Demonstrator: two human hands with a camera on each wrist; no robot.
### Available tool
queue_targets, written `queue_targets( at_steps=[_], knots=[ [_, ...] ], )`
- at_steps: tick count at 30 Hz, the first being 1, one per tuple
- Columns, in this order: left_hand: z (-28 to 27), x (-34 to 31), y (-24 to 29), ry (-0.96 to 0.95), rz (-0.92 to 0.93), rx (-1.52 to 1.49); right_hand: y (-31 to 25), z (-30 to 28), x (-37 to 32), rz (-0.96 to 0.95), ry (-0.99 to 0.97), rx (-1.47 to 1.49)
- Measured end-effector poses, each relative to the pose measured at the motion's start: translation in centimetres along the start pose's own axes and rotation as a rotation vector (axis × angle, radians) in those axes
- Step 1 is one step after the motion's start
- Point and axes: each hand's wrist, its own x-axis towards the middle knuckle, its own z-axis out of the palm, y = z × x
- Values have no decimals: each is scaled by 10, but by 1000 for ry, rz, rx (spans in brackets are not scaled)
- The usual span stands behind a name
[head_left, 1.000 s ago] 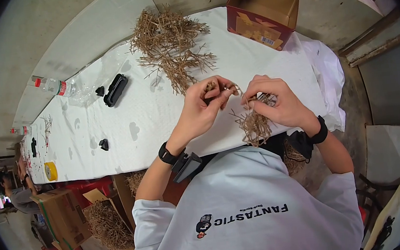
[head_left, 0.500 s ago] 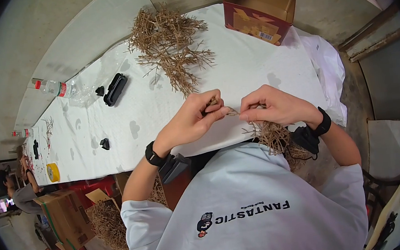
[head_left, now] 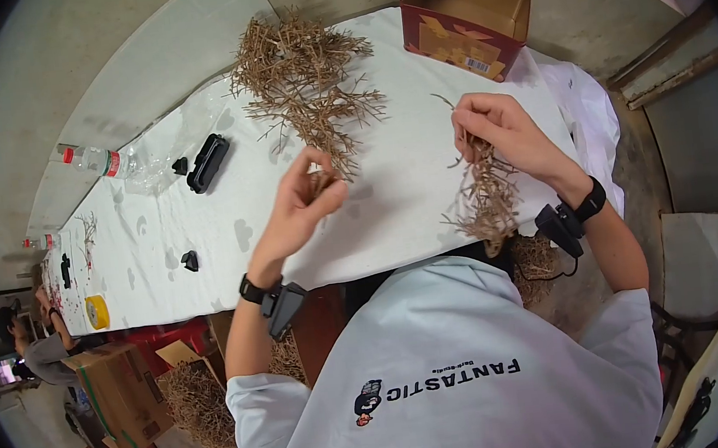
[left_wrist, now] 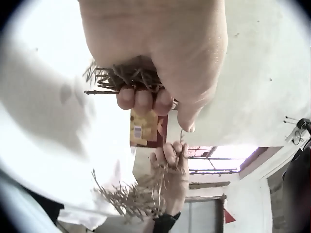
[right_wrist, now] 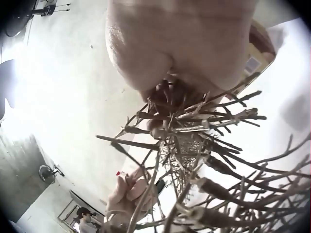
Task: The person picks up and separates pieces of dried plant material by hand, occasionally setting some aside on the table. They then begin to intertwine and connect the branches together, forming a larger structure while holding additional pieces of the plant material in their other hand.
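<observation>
Several short pieces of dry brown twig [left_wrist: 131, 76] sit in my left hand [head_left: 298, 206], whose fingers curl round them against the palm. This hand is over the white-covered table, close to the front end of a pile of branching dry twigs [head_left: 299, 68]. To the right, my right hand [head_left: 507, 137] grips a branching twig bunch [head_left: 489, 197] that hangs below the fingers toward the table's front edge. One thin twig end sticks up past the right fingertips. In the right wrist view, cut stem ends [right_wrist: 209, 187] spread out below the palm.
A red and gold tin box [head_left: 466, 38] stands open at the back right. Left on the table [head_left: 208, 284] are a black case [head_left: 207, 162], plastic bottles [head_left: 92, 157] and yellow tape [head_left: 97, 312]. Cardboard boxes [head_left: 119, 393] and more twigs [head_left: 199, 407] are below; another person [head_left: 33, 332] sits far left.
My hands were close together with a twig between them and have moved apart. The left went left toward the pile; the right moved right and farther from my body with its bunch.
</observation>
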Motion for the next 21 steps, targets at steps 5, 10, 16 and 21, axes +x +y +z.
queue_targets(
  at_steps=[5,10,16,21],
  knots=[
    [43,9,1,-29,-25,172,2,7,11,14,54,33],
    [68,23,7,22,119,477,4,14,13,116,39,89],
    [72,44,-7,91,82,377,6,15,8,110,13,208],
    [60,44,-18,90,154,159,-7,5,-2,103,-145,119]
  ],
)
